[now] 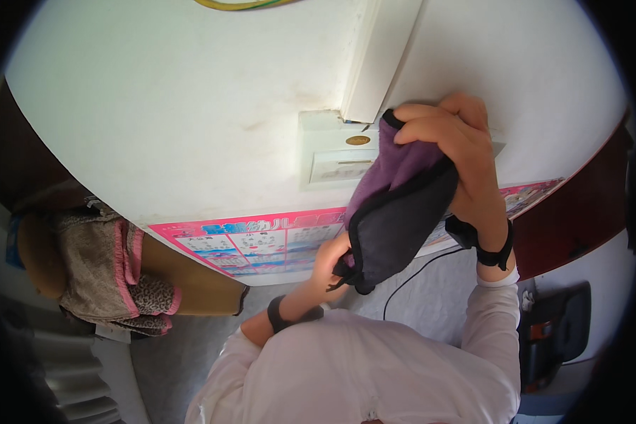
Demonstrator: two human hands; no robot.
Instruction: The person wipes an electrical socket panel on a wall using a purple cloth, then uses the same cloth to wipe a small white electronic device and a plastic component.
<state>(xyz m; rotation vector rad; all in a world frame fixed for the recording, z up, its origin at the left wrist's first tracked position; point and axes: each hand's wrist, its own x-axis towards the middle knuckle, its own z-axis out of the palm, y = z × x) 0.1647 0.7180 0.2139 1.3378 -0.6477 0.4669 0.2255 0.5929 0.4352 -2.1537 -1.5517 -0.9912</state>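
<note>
A soft purple cloth [403, 166] with a black side [406, 230] and black edging hangs between my hands in front of the white wall. At its upper end, the fingers of my right hand [470, 145] are closed on the edge. Lower down and to the left, my left hand [332, 256] grips the bottom corner; part of its fingers is hidden behind the fabric. Just left of the cloth is a pale wall plate [321, 169] with an oval emblem, partly covered by it.
White trunking [381, 63] runs down to the wall plate. A pink-bordered poster [261, 244] lies along the lower wall. At left, a brown seat [198, 283] carries a patterned, pink-edged cloth [95, 265]. A black cable [410, 277] curves below my hands; a black chair [562, 328] stands at right.
</note>
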